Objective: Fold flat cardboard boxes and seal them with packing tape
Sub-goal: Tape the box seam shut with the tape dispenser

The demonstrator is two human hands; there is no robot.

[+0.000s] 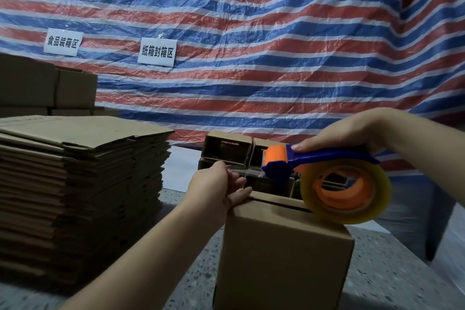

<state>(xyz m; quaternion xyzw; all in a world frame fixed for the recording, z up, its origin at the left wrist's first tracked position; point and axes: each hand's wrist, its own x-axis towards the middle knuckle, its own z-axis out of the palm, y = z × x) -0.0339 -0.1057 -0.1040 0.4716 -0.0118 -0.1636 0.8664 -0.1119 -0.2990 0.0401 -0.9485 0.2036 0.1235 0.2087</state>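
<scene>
- Left hand (218,187) pinches the loose end of the tape (247,173) at the far left edge of my box (281,249).
- Right hand (352,133) is wrapped around the tape dispenser (327,173), its roll resting on the box top.
- Flaps are folded shut, but the seam (279,205) shows bare, so I judge sealing has only begun.
- Flat cardboard (80,184) sits stacked high to my left, still to fold; some made-up boxes (227,148) stand behind.

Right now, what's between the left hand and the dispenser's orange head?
Head view: a short stretch of clear packing tape, pinched by the left hand, pulled from the orange-and-blue tape dispenser in the right hand, above the brown cardboard box.
</scene>
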